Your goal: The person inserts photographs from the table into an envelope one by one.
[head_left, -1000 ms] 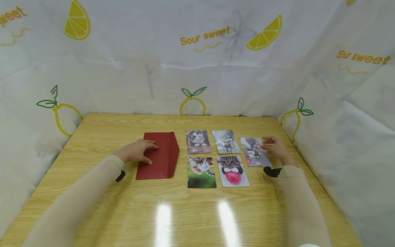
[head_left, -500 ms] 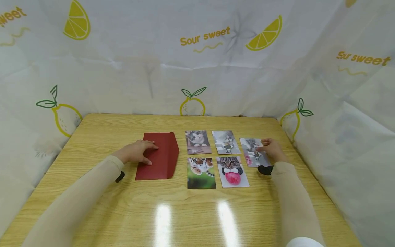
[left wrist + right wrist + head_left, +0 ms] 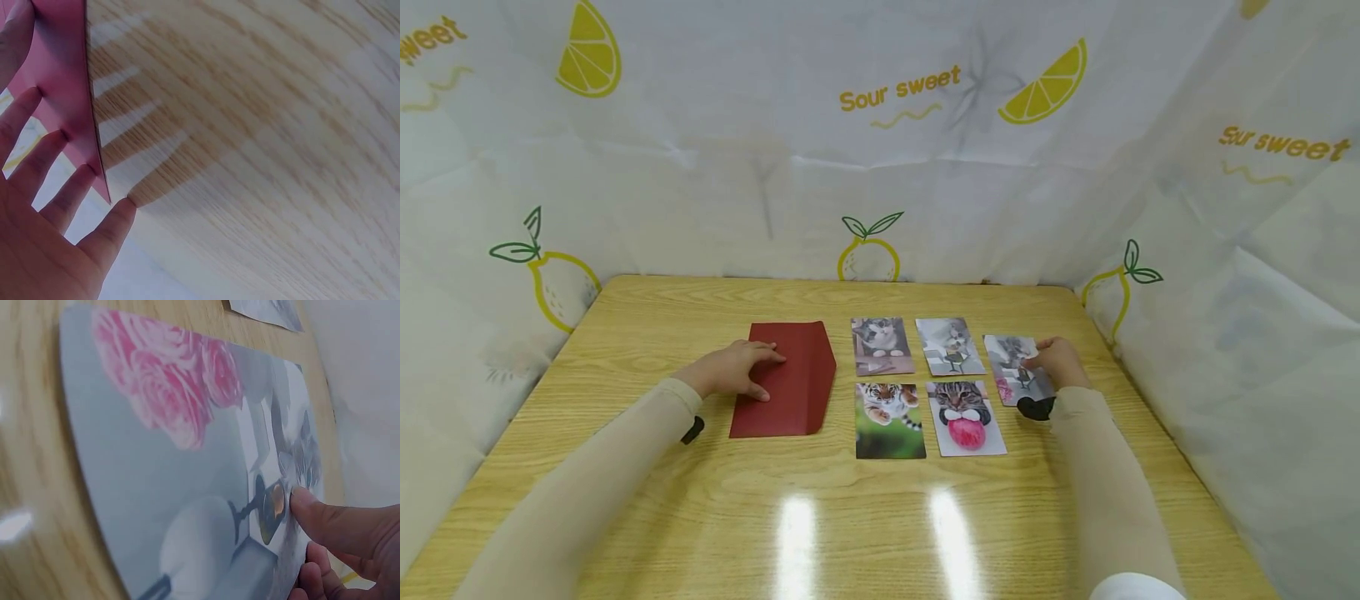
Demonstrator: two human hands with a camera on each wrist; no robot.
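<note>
My left hand (image 3: 730,367) rests on a red envelope (image 3: 793,392) at the left of the group, its flap pointing right. Spread fingers (image 3: 112,231) show in the left wrist view, most touching the envelope and one on the wood past its edge. At the far right, my right hand (image 3: 1063,363) pinches the edge of a grey picture card (image 3: 1006,360). The right wrist view shows the thumb on the card's face and the other fingers curled at its edge. Pink roses and a dark glass are printed on that card (image 3: 150,481).
Between the hands lie a cat card (image 3: 882,343), another grey card (image 3: 950,346), a tiger card (image 3: 891,429) and a tabby card (image 3: 967,432) with a pink ball. A wooden table (image 3: 880,517) carries everything. Lemon-printed white cloth (image 3: 715,192) hangs behind and at the sides.
My right hand has moved left and lower onto the right edge of the grey card and now pinches it. The left hand and the envelope have stayed put.
</note>
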